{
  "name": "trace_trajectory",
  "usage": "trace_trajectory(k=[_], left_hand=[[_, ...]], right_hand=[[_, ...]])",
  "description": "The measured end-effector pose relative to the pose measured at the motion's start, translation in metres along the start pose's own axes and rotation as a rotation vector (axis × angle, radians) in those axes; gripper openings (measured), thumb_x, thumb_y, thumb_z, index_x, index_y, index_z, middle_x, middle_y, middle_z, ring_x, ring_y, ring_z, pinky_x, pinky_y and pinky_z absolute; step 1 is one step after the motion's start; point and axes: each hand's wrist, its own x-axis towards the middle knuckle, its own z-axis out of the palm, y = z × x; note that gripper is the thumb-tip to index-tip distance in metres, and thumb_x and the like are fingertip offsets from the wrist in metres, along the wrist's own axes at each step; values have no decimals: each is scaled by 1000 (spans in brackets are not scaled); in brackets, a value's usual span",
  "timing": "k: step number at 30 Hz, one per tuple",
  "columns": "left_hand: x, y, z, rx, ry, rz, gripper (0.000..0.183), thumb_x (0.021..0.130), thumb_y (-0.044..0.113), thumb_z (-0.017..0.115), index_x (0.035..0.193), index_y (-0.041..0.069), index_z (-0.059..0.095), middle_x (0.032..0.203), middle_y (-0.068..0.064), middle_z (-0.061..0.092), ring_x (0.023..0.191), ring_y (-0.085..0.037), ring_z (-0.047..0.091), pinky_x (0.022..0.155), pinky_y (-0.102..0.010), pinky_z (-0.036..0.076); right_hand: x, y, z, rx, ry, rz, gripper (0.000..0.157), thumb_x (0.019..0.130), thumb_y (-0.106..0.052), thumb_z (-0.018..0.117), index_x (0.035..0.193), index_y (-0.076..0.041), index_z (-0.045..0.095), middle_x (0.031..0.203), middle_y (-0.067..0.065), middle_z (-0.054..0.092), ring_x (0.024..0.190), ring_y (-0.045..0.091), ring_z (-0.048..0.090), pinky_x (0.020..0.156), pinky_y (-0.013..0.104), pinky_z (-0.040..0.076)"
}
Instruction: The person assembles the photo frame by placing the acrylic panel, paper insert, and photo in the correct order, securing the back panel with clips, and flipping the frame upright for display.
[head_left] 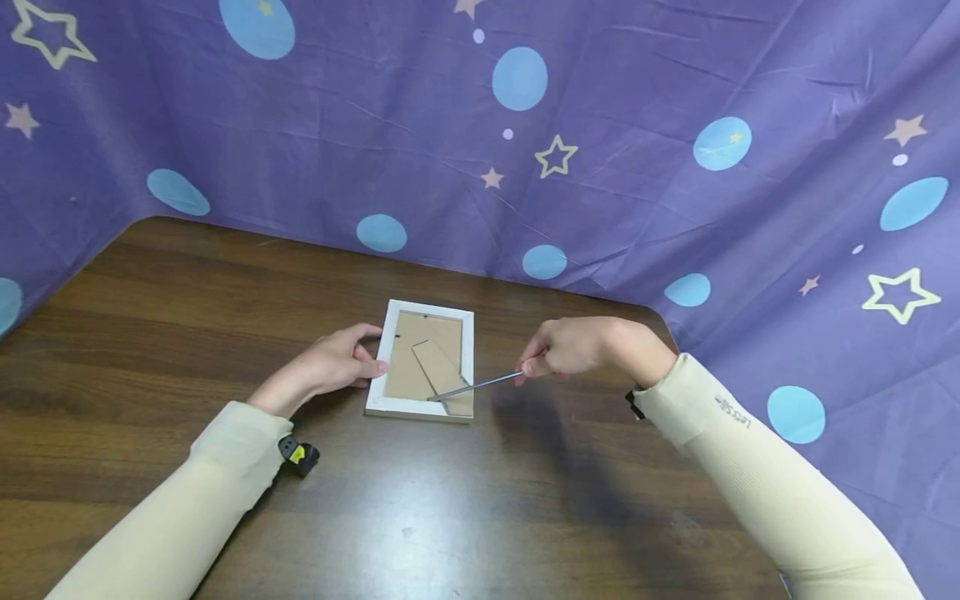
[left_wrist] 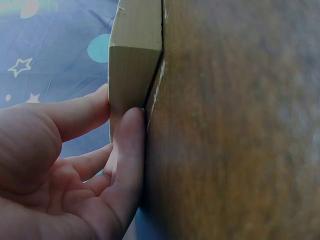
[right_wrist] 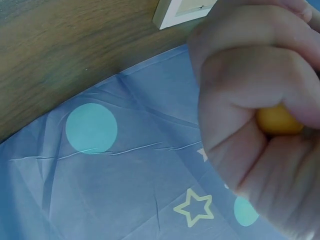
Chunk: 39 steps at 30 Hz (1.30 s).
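A white picture frame [head_left: 397, 406] lies face down on the table, its brown backing board [head_left: 405, 367] and slanted stand leg [head_left: 442, 362] facing up. My left hand [head_left: 337, 360] grips the frame's left side, thumb on the rim and fingers against its edge. The left wrist view shows that hand [left_wrist: 75, 165] on the frame's pale side [left_wrist: 132, 75]. With curled fingers my right hand [head_left: 573, 346] holds a screwdriver [head_left: 487, 382], whose thin metal tip touches the lower part of the frame's back near the leg. Its orange handle end [right_wrist: 279, 120] shows inside the fist in the right wrist view.
The brown wooden table [head_left: 225, 275] extends around the frame. Behind it and along the sides hangs a purple cloth [head_left: 420, 125] with stars and blue dots. Small black bands [head_left: 300, 456] sit on both wrists, by the pale sleeves.
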Motion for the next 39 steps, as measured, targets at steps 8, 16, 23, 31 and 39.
trace_trajectory(k=[8, 16, 23, 31, 39], left_hand=[[-2, 0, -1, 13, 5, -2, 74, 101, 14, 73, 160, -7, 33, 99, -18, 68, 87, -22, 73, 82, -36, 66], [-1, -1, 0, 24, 4, -6, 75, 101, 15, 73, 160, -7, 33, 100, -18, 68, 86, -22, 73, 81, -36, 66], [0, -1, 0, 14, 0, -12, 75, 101, 14, 73, 160, -7, 32, 100, -18, 67, 90, -24, 72, 83, -36, 66], [-2, 0, -1, 11, -3, -14, 75, 102, 13, 73, 161, -7, 32, 100, -18, 67, 92, -25, 73, 85, -37, 66], [-1, 1, -1, 18, 2, -4, 74, 101, 14, 73, 160, -8, 32, 99, -18, 68, 89, -24, 73, 84, -37, 66]], right_hand=[[3, -4, -3, 83, -46, 47, 28, 112, -25, 55, 119, -18, 80, 57, -8, 37, 52, 5, 32, 49, 21, 28], [4, -3, -7, 163, -90, 154, 29, 112, -27, 53, 125, -20, 78, 59, -6, 42, 49, 5, 31, 42, 20, 22], [5, -5, -10, 188, -112, 227, 30, 113, -31, 53, 131, -23, 76, 60, -5, 42, 47, 5, 28, 42, 20, 19], [8, 0, -11, 225, -130, 235, 31, 112, -35, 53, 129, -25, 77, 59, -5, 42, 47, 5, 27, 42, 20, 19], [9, 8, -10, 233, -149, 236, 31, 113, -37, 52, 128, -27, 77, 60, -4, 44, 48, 6, 27, 42, 21, 19]])
